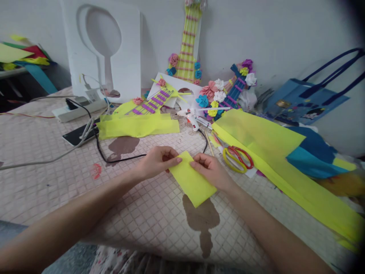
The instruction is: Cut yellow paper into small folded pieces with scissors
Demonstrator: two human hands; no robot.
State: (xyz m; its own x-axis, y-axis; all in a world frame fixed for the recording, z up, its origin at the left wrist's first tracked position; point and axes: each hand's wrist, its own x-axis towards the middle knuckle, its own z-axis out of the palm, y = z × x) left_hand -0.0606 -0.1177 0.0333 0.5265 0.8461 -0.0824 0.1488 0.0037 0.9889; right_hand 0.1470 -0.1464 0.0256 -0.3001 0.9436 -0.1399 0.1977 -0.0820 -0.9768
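Between both hands is a small rectangular piece of yellow paper (194,184), tilted and held just above the table. My left hand (158,161) pinches its upper left edge between thumb and fingers. On the opposite edge, my right hand (212,171) grips it the same way. Scissors (236,159) with red and yellow handles lie to the right of my right hand. Beyond the hands rests a white glue gun (190,117), a stick showing at its rear. Folded yellow strips (138,126) lie farther back on the left.
Large yellow sheets (265,148) and blue pieces (316,160) cover the right side. Decorated paper guitars (189,49) stand at the wall. A power strip (76,109), a black phone (78,133) and cables lie left. A blue bag (302,101) sits back right.
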